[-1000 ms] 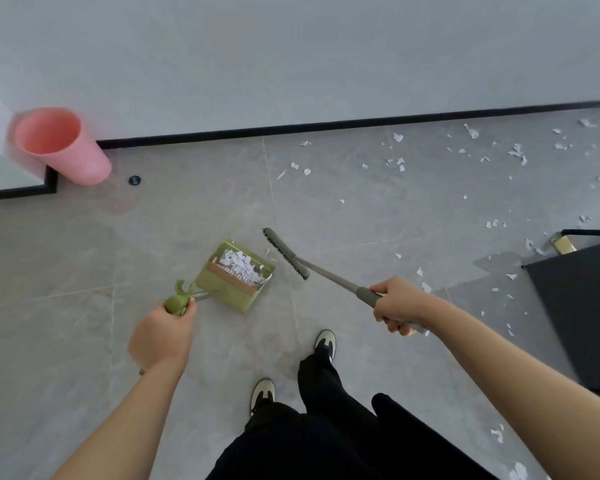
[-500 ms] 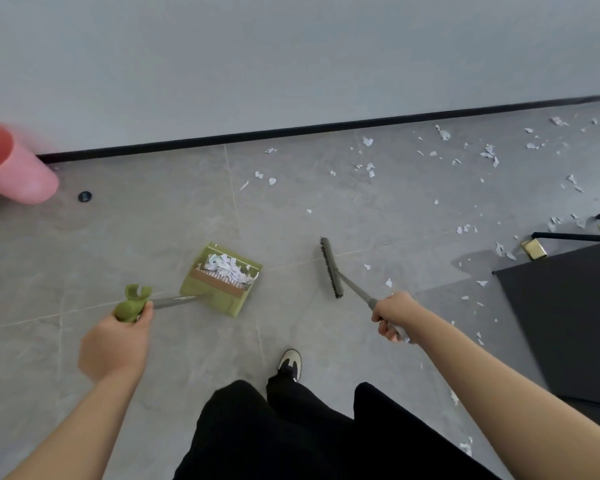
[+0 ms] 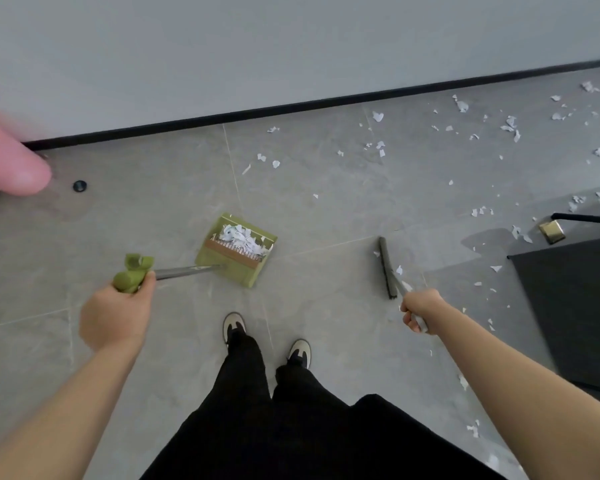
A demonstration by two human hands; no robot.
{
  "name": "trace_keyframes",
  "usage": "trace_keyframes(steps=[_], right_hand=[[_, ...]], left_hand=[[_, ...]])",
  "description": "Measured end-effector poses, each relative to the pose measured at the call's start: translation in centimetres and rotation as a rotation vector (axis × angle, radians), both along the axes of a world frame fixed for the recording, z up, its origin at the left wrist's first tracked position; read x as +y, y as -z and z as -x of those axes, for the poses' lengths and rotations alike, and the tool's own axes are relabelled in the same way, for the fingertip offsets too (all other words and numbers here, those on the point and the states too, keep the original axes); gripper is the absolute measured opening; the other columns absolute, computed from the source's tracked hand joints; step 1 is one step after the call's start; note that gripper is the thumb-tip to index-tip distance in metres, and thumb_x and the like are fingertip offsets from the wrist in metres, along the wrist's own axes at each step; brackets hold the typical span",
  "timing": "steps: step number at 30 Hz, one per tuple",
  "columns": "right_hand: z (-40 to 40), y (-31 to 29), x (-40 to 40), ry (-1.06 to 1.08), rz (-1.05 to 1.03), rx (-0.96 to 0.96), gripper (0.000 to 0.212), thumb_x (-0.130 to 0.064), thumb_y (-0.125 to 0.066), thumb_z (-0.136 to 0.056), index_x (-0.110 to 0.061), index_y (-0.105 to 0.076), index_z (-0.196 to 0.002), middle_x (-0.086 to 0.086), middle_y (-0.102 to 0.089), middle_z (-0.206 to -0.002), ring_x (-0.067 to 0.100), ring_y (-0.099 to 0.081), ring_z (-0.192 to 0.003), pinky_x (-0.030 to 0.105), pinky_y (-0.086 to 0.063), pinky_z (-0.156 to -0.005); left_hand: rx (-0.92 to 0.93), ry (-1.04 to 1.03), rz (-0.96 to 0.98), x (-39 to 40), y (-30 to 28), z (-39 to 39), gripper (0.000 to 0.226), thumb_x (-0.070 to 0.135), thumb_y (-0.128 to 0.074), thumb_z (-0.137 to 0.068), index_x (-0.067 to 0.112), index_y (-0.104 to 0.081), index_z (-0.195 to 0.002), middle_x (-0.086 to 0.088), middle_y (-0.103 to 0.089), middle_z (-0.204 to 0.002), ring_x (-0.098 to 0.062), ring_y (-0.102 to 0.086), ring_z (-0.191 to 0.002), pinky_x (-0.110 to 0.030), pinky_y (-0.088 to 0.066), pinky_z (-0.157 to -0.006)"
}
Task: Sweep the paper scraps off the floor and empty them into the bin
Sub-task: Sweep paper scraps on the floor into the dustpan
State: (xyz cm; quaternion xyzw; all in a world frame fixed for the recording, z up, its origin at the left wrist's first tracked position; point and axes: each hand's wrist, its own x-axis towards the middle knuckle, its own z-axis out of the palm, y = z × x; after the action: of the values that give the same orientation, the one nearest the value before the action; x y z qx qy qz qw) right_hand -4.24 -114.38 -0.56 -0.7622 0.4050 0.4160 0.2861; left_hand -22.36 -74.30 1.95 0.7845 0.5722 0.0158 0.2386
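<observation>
Holding the green dustpan [image 3: 237,250] by its long handle, the left hand [image 3: 116,311] has its grip clamped round the green handle end; the right hand's [image 3: 419,308] grip is clamped round the shaft of the broom [image 3: 387,268], whose head sits low near the floor [image 3: 326,209], w/ contact not clear from this view. Pan status: loaded w/ a heap of white paper scraps [image 3: 240,237], lying in front of the feet, roughly mid-frame. Bin [image 3: 9,166]: pink, at the far left by the wall, well apart from the pan, partly cut off by the frame edge. Remaining scraps [image 3: 510,124] lie scattered along the far right of the floor, w/ more near the black furniture [image 3: 575,306]. Risk 1: the pan load is piled loose near the open mouth; tilting the mouth down or swinging the handle fast en route to the bin likely spills it back onto the floor. Risk 2: the bin mouth looks narrow vs. the pan width, so a misaligned tip probably drops scraps beside it. Risk 3: light scraps probably scatter further under a hard broom stroke. Risk 4: pieces close to the furniture leg [image 3: 551,232] may get pushed underneath, out of reach. Keep the pan level; use short strokes.
</observation>
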Motion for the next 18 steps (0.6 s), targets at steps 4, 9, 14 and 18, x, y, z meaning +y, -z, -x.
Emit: trace_keyframes(steps=[4,9,14,18], right_hand=[[-1.2,0.1,3.6,0.005,-0.015,0.04,0.023,0.006,-0.038,-0.091,-0.007,-0.041,-0.109,0.008,-0.042,-0.065,0.014,-0.038,-0.037,0.014,-0.031,-0.031],[-0.2,-0.7,11.4,-0.001,-0.153,0.093,0.018,0.01,-0.035,-0.091,-0.006,-0.039,-0.084,0.007,-0.041,-0.062,0.014,-0.04,-0.043,0.014,-0.032,-0.034],[1.0,-1.7,20.1,-0.029,-0.319,0.158,0.016,0.009,-0.034,-0.091,-0.002,-0.042,-0.082,0.004,-0.043,-0.047,0.014,-0.042,-0.044,0.016,-0.035,-0.037],[1.3,-2.0,25.5,-0.038,-0.374,0.187,0.013,0.005,-0.036,-0.093,-0.003,-0.043,-0.085,0.003,-0.043,-0.043,0.012,-0.043,-0.043,0.016,-0.035,-0.036]], left_hand=[[0.008,-0.02,0.023,2.7,0.1,-1.0,0.059,0.05,-0.066,-0.087,-0.009,-0.065,-0.087,-0.037,-0.063,-0.094,-0.052,-0.06,-0.091,-0.044,-0.044,-0.072],[0.009,-0.025,0.038,6.2,0.4,-1.6,0.063,0.057,-0.062,-0.086,-0.006,-0.066,-0.086,-0.035,-0.064,-0.092,-0.051,-0.061,-0.089,-0.041,-0.04,-0.069],[-0.017,-0.064,0.04,9.9,0.3,-1.0,0.064,0.058,-0.059,-0.088,-0.006,-0.065,-0.084,-0.034,-0.064,-0.089,-0.049,-0.06,-0.086,-0.038,-0.037,-0.068],[-0.005,-0.083,0.042,13.0,0.4,0.2,0.065,0.059,-0.058,-0.088,-0.006,-0.065,-0.086,-0.034,-0.063,-0.09,-0.05,-0.06,-0.087,-0.039,-0.037,-0.069]])
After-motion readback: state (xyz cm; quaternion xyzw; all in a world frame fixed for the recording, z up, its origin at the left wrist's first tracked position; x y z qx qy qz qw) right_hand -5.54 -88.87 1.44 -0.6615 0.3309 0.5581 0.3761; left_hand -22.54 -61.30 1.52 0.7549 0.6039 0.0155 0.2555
